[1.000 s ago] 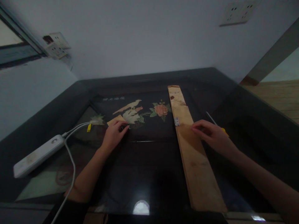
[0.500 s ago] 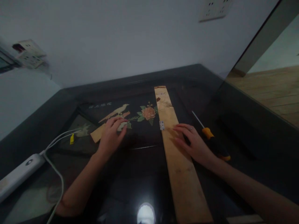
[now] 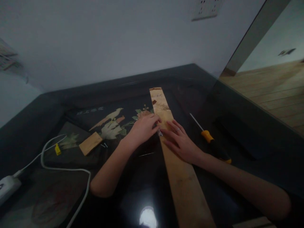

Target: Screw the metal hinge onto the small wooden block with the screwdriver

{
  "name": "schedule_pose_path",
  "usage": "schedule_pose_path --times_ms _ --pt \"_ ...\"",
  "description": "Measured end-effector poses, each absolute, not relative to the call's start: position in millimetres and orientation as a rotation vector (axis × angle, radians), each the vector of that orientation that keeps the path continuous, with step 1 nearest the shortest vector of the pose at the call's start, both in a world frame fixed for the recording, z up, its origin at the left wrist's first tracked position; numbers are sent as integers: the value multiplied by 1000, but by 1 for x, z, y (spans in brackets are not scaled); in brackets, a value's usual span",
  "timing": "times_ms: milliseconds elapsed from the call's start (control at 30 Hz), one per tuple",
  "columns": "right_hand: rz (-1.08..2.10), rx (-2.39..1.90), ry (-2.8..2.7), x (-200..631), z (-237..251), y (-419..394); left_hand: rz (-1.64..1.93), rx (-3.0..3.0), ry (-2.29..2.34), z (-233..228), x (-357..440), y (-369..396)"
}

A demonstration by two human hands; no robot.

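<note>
Both hands meet at the small metal hinge (image 3: pixel 160 133) on the left edge of the long wooden plank (image 3: pixel 180 171), which runs from 12 toward 6 o'clock across the glossy black table (image 3: pixel 133 190). The right hand (image 3: pixel 180 143) lies flat, fingers spread, apparently steadying the plank. The left hand (image 3: pixel 143 128) has its fingertips drawn together at the hinge; whether they pinch it cannot be told. An orange-handled screwdriver (image 3: pixel 209 139) lies at 3 o'clock, untouched; a small wooden block (image 3: pixel 90 143) at 9 o'clock.
</note>
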State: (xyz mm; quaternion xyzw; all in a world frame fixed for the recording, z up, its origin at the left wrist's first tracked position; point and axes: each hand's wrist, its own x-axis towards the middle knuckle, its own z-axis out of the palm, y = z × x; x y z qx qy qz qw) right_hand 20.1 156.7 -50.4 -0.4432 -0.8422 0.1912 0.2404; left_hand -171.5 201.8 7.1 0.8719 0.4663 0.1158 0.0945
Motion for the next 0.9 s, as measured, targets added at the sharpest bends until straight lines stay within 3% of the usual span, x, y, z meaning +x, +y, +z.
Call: schedule_pose_path --times_ms 900 --pt "433 -1251 -2329 22 -45 154 -11 2898 1478 2 -163 202"
